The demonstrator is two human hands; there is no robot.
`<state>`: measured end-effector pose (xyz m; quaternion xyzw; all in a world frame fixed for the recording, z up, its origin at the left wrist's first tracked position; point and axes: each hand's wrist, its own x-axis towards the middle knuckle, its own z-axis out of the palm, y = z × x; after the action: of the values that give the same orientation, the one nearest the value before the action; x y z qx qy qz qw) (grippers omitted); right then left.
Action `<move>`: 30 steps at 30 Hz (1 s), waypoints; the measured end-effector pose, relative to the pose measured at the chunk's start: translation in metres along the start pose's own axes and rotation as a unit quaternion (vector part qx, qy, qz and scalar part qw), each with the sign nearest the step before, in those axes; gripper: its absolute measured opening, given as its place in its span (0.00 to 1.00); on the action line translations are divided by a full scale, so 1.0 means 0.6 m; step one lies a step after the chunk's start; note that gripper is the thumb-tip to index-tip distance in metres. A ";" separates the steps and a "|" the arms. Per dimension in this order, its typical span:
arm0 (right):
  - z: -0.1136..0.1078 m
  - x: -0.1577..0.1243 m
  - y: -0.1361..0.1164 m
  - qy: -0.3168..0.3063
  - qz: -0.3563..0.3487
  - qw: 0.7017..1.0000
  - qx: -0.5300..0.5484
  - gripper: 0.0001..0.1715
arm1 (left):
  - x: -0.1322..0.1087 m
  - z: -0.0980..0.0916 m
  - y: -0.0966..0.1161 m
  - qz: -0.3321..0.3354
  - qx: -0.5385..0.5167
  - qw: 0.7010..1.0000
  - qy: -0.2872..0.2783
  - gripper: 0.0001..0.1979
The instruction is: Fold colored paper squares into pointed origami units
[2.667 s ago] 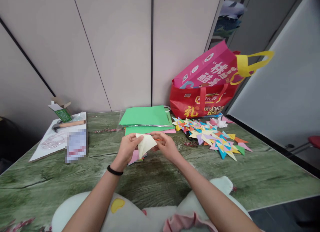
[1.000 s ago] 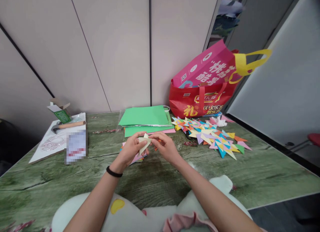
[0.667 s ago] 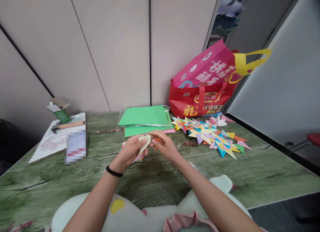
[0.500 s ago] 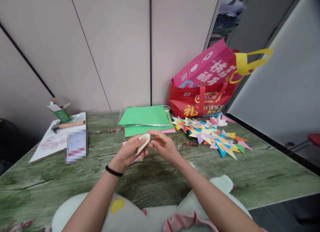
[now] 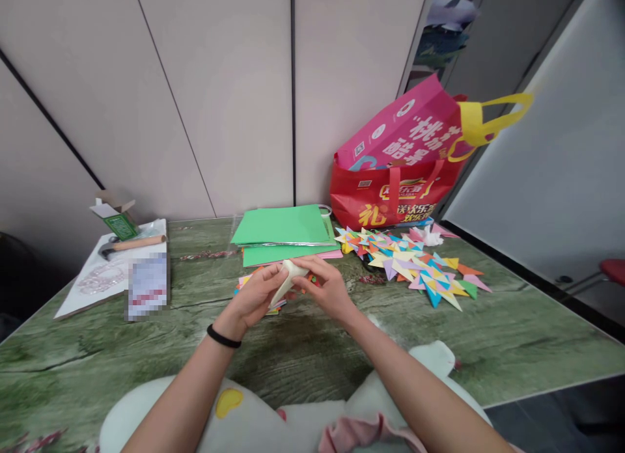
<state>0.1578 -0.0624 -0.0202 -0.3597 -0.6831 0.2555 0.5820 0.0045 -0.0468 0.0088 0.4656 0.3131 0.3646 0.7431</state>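
Between my two hands, above the middle of the table, is a small piece of cream paper (image 5: 284, 282), folded or bent over at its top. My left hand (image 5: 251, 298) grips its left side, with the thumb along the paper. On the other side my right hand (image 5: 328, 290) pinches the upper right part of it between thumb and fingers. Partly hidden behind the hands lies a pile of small coloured papers (image 5: 248, 280) in orange, yellow and other colours.
Green sheets (image 5: 283, 225) lie behind my hands. At right are folded paper stars (image 5: 420, 264) before a red bag (image 5: 381, 192). On the left, a hammer (image 5: 141, 243) and a green box (image 5: 121, 225) rest on a white board (image 5: 92, 280). A plush cushion (image 5: 273, 420) sits at the front.
The right hand has closed in on the cream paper and now pinches its upper part, where its fingers were more spread before. The paper's top now bends toward the right.
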 end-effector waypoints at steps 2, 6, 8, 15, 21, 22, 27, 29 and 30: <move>0.001 0.000 0.004 0.003 0.033 0.999 0.027 0.15 | 0.003 -0.002 -0.002 0.059 0.047 0.997 0.037 0.13; 0.002 0.000 0.007 -0.008 0.101 0.989 0.109 0.15 | 0.005 -0.005 0.000 0.166 0.135 0.971 0.101 0.15; 0.002 0.001 0.006 -0.017 0.122 0.982 0.145 0.18 | 0.005 -0.006 0.001 0.185 0.168 0.962 0.109 0.14; 0.000 0.005 0.000 -0.016 0.163 0.967 0.196 0.18 | 0.005 -0.014 -0.006 0.234 0.259 0.923 0.159 0.11; 0.000 0.004 0.006 -0.008 0.168 0.966 0.197 0.16 | 0.002 -0.013 -0.004 0.257 0.304 0.902 0.169 0.09; 0.001 0.003 0.007 -0.007 0.169 0.966 0.197 0.15 | 0.001 -0.012 -0.004 0.262 0.309 0.899 0.168 0.09; 0.001 0.001 0.009 -0.007 0.177 0.963 0.205 0.12 | 0.000 -0.006 -0.003 0.272 0.315 0.895 0.160 0.08; 0.000 0.002 0.008 -0.013 0.172 0.964 0.201 0.11 | -0.001 -0.004 -0.003 0.270 0.319 0.894 0.162 0.07; 0.000 0.002 0.007 -0.015 0.168 0.966 0.197 0.10 | -0.001 -0.003 -0.003 0.270 0.322 0.892 0.166 0.07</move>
<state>0.1584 -0.0587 -0.0229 -0.3439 -0.5575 0.4846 0.5797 0.0030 -0.0471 0.0067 0.6787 0.3941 0.5023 0.3629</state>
